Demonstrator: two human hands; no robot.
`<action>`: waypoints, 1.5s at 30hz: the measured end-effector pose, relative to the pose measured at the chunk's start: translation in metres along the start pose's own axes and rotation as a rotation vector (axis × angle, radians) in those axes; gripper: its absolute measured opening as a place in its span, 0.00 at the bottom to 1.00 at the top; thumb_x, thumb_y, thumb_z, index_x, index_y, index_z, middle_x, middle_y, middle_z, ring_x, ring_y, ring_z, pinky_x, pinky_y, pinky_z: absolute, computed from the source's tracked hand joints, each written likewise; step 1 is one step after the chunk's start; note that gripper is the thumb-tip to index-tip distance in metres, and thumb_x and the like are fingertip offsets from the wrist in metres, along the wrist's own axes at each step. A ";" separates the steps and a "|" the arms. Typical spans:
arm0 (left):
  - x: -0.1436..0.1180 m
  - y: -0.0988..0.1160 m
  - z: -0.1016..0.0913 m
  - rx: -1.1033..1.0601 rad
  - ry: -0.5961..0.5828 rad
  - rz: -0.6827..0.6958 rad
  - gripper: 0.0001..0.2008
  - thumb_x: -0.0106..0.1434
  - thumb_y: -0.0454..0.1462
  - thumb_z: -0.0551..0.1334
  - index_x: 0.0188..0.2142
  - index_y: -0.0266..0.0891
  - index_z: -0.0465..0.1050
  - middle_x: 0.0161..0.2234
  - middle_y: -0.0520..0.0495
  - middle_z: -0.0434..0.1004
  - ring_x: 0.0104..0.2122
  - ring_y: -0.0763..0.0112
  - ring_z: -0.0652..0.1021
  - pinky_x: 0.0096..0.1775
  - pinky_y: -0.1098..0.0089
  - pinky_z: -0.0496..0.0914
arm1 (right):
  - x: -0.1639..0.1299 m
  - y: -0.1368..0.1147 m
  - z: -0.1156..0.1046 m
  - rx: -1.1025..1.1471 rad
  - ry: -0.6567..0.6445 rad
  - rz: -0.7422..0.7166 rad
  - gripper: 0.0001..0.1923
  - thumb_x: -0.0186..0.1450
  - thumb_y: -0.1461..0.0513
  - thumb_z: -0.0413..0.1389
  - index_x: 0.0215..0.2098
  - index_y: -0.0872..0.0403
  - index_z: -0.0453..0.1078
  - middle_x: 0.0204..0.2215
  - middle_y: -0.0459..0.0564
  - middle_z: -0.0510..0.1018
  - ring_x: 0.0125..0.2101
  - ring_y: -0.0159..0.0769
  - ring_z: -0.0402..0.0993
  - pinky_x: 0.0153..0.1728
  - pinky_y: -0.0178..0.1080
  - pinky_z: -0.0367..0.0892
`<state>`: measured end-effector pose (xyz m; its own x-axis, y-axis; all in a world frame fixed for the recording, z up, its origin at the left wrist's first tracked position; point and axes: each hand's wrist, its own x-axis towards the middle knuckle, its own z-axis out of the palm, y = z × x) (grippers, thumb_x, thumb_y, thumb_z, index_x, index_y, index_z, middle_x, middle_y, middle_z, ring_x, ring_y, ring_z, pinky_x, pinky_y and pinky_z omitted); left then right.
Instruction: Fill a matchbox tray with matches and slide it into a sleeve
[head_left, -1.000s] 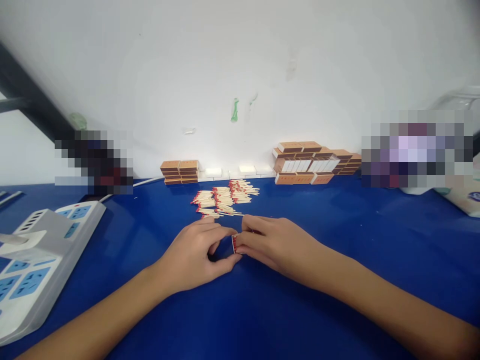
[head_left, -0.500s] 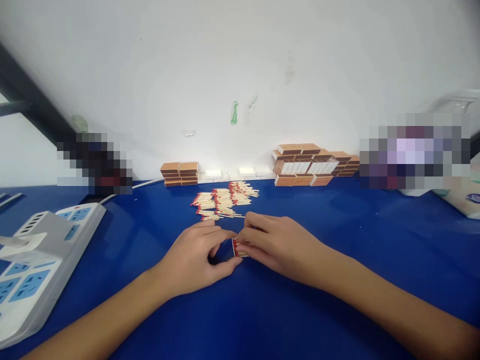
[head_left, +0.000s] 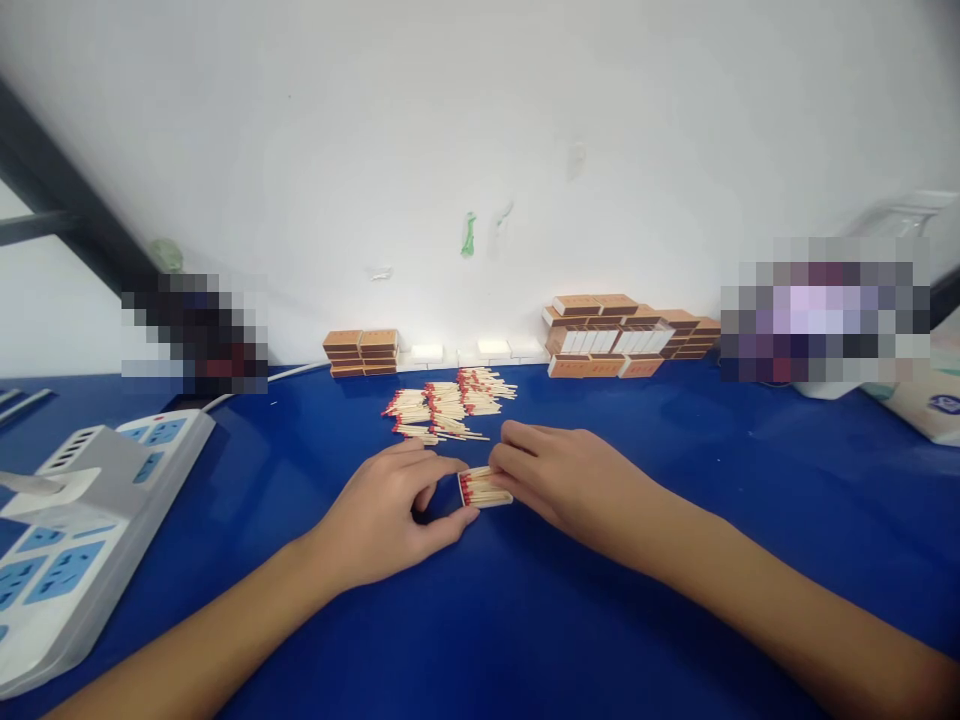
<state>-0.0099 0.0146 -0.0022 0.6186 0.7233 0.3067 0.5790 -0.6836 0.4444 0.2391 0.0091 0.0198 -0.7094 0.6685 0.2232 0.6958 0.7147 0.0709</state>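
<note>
A small white matchbox tray point(head_left: 506, 498), filled with red-tipped matches point(head_left: 484, 487), lies on the blue table in front of me. My left hand point(head_left: 401, 510) grips the tray's left end, forefinger on the far edge and thumb on the near edge. At the right end, my right hand point(head_left: 544, 475) has its fingers bent and pressed together against the far corner of the tray. Whether a match is between those fingertips is hidden. Loose matches point(head_left: 446, 405) are heaped just beyond the tray, their red heads mostly to the left.
Brown matchboxes are stacked along the wall at left point(head_left: 360, 352) and right point(head_left: 600, 345). White trays point(head_left: 493, 350) stand between them. A power strip point(head_left: 161, 500) with a plugged-in adapter takes up the left side. Blurred items and a soft packet point(head_left: 919, 395) are at the right.
My right hand has drawn back to the right, uncovering more of the matches and the tray's near right corner. My left hand keeps its grip. The view has tilted up slightly.
</note>
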 end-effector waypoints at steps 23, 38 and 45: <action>-0.001 0.001 0.001 0.000 0.000 0.025 0.14 0.68 0.43 0.68 0.51 0.44 0.79 0.25 0.55 0.68 0.29 0.70 0.70 0.34 0.67 0.66 | 0.001 0.003 0.007 0.170 0.088 0.008 0.13 0.77 0.59 0.53 0.37 0.56 0.73 0.34 0.48 0.74 0.27 0.32 0.67 0.28 0.37 0.56; -0.001 0.003 0.000 -0.014 0.003 0.009 0.15 0.68 0.44 0.68 0.51 0.42 0.80 0.24 0.55 0.67 0.29 0.70 0.71 0.36 0.66 0.67 | 0.004 0.059 0.021 0.229 0.199 0.494 0.07 0.71 0.60 0.57 0.38 0.53 0.76 0.34 0.49 0.77 0.31 0.36 0.72 0.33 0.39 0.61; -0.001 0.002 0.001 -0.016 0.015 0.016 0.14 0.68 0.43 0.68 0.51 0.42 0.80 0.24 0.55 0.68 0.28 0.70 0.71 0.36 0.67 0.68 | 0.029 0.085 0.031 0.375 0.211 0.420 0.12 0.69 0.56 0.62 0.46 0.54 0.78 0.35 0.49 0.77 0.33 0.36 0.71 0.37 0.40 0.64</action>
<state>-0.0088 0.0127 -0.0029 0.6194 0.7138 0.3267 0.5604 -0.6935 0.4528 0.2744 0.0952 0.0023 -0.3184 0.8814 0.3488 0.7976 0.4480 -0.4039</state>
